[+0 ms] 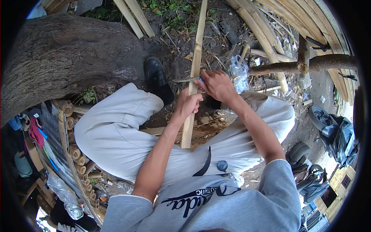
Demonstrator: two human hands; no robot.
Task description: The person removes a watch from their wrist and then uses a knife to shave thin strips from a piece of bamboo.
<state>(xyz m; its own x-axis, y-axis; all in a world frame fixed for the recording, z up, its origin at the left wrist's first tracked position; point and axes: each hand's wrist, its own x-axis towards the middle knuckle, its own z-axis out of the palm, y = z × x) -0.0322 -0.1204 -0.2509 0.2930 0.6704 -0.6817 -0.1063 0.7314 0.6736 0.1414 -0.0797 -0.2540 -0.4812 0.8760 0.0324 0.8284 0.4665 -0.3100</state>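
Note:
A long flat bamboo strip (197, 50) runs from the top of the view down between my knees. My left hand (188, 103) is wrapped round it near its lower part. Just above and to the right, my right hand (217, 86) grips a knife by its blue handle. The knife's blade (184, 79) lies across the strip, pointing left. Both hands are close together, and my right fingers are beside the strip's right edge.
A thick tree trunk (73, 58) fills the upper left. Bamboo poles (257, 31) lie at the upper right, near a horizontal branch (278, 68). A clear plastic bag (239, 73) is right of my hands. Motorcycles (332, 131) stand at far right; stacked bamboo (73, 149) is at left.

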